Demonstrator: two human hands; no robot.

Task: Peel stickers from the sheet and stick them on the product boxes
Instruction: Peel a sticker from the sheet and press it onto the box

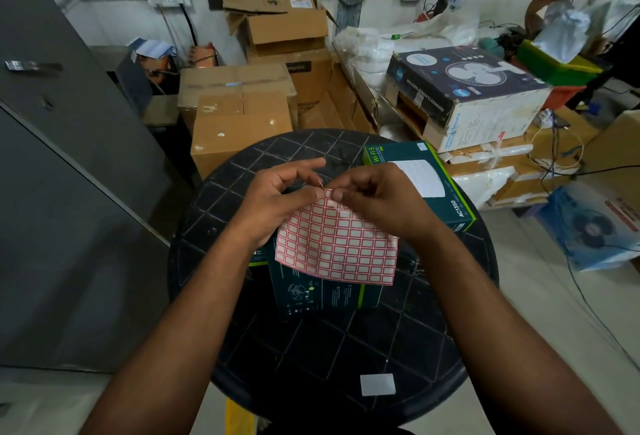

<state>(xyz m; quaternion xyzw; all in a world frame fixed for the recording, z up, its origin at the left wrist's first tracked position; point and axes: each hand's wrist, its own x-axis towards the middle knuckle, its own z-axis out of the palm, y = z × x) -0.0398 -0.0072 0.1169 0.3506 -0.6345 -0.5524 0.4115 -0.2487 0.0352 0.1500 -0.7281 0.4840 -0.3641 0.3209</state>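
Observation:
A sheet of small red-bordered white stickers (337, 247) hangs in the air over a round black table (311, 348). My left hand (277, 197) pinches the sheet's top edge between thumb and forefinger. My right hand (374, 197) pinches a sticker at the same top corner, fingertips nearly touching the left thumb. Under the sheet lies a dark green product box (322, 292), partly hidden by it. A second dark green box (446, 199) with a white panel, marked AC1350, lies at the table's far right, behind my right hand.
A white label (377, 384) is stuck on the table's near edge. Brown cartons (239, 119) are stacked behind the table. A fan box (467, 88) and wrapped goods pile up at the right. A grey cabinet (69, 175) stands at the left. Cables trail over the floor at the right.

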